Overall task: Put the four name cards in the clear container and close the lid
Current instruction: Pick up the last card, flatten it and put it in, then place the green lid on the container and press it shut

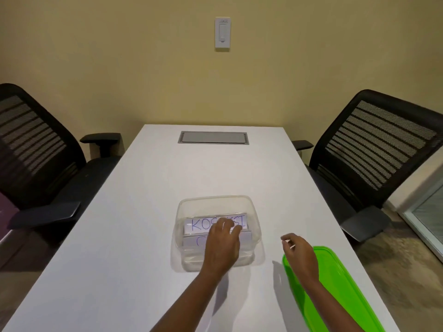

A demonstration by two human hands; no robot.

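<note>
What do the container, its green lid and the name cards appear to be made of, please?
The clear container looks like glossy see-through plastic: the cards and table show through its walls. The green lid seems to be smooth opaque plastic, with a moulded raised rim. The name cards look like white paper with handwriting, apparently in shiny clear holders; that part is uncertain.

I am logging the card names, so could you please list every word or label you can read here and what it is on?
"KOS" then, past the left hand, "SI": upper name card in the clear container; middle letters hidden.
Lower name card: one curved stroke visible, unreadable.
Wall switch: marking too small to read.
</note>
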